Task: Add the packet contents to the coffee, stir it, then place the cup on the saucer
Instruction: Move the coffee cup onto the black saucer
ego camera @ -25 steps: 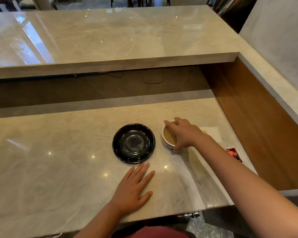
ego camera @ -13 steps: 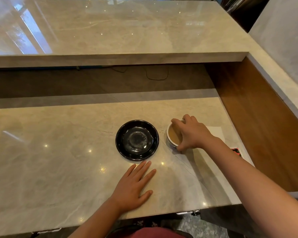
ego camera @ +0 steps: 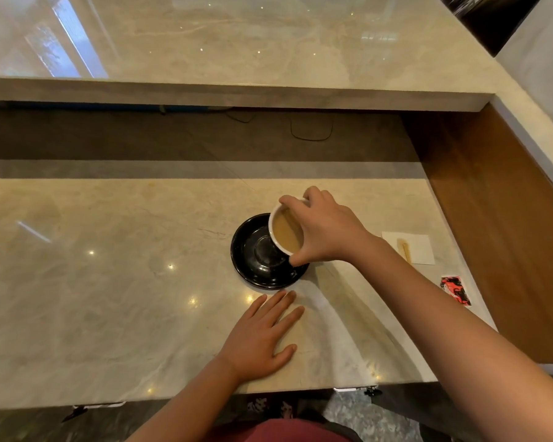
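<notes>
Showing a white cup (ego camera: pixel 276 215) of pale brown, milky coffee (ego camera: pixel 286 231), gripped from above at its rim by the right hand (ego camera: pixel 324 232). The thumb and fingers are closed around the rim; the cup is tilted and is held over the right half of the saucer (ego camera: pixel 253 266). Whether its base touches the saucer cannot be told, since the hand hides the lower side. The cup is round and smooth, with a thin white lip. The saucer is a glossy black disc with a raised rim and a circular well at its centre, in which reflections are seen. Just in front of the saucer, the left hand (ego camera: pixel 259 339) is laid flat and open on the counter (ego camera: pixel 109 282), palm down, holding nothing. The counter is polished beige marble with faint grey veins and small points of reflected light. Well to the right of the saucer, a white paper napkin (ego camera: pixel 411 247) is seen with a thin wooden stick (ego camera: pixel 405 250) lying on it. Nearer the person than the napkin, a small packet (ego camera: pixel 455 290) printed in red, black and white lies flat; its print is too small to be read. Behind the saucer, a higher marble shelf (ego camera: pixel 268 52) is seen.
</notes>
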A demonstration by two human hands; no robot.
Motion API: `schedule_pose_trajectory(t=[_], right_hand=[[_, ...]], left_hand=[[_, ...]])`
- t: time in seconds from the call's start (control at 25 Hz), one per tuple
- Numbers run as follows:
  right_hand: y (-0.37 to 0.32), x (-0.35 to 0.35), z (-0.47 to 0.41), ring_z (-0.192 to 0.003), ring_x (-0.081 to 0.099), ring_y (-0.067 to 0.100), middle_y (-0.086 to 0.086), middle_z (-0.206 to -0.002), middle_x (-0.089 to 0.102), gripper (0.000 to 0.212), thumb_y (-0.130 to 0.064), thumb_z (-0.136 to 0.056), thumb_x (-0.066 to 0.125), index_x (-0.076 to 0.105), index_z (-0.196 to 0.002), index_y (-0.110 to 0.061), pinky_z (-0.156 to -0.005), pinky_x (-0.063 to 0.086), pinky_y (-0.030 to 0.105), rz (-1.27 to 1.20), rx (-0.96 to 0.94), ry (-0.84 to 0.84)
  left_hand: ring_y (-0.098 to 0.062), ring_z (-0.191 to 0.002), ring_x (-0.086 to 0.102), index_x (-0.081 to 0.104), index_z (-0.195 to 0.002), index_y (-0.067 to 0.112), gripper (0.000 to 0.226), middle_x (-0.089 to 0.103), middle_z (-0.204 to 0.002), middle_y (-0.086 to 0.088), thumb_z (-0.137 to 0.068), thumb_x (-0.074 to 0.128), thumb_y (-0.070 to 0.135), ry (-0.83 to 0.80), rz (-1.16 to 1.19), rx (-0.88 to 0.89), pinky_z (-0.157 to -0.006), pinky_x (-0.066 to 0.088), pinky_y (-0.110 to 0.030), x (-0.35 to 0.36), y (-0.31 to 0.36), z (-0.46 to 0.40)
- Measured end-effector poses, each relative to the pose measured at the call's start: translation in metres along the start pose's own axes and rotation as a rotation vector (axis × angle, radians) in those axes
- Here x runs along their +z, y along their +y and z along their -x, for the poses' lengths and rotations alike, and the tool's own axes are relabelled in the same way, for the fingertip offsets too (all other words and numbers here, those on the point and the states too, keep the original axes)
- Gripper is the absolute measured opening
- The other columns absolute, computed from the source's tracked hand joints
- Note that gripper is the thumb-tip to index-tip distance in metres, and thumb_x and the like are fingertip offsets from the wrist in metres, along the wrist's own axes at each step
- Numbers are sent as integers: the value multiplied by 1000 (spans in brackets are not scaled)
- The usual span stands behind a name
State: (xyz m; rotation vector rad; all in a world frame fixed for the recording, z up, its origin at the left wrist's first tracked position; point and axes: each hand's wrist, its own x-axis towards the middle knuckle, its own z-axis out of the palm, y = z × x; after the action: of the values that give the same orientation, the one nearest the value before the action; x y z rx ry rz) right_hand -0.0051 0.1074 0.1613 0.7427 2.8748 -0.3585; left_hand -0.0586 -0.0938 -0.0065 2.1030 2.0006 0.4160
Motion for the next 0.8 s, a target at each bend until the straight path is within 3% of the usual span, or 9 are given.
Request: schedule_pose_trajectory(t=[0.8], right_hand=[[-25,38,-40,-118,36,33,15,-131,35,100,-50,-55,75,24,-138,-27,-82,45,43,73,-39,-138]], left_hand=[[-18,-141,8,29,-148,23,65,21,-154,-7,-91,48,49,5,5,-12,-112,9,-38,2,-1,0]])
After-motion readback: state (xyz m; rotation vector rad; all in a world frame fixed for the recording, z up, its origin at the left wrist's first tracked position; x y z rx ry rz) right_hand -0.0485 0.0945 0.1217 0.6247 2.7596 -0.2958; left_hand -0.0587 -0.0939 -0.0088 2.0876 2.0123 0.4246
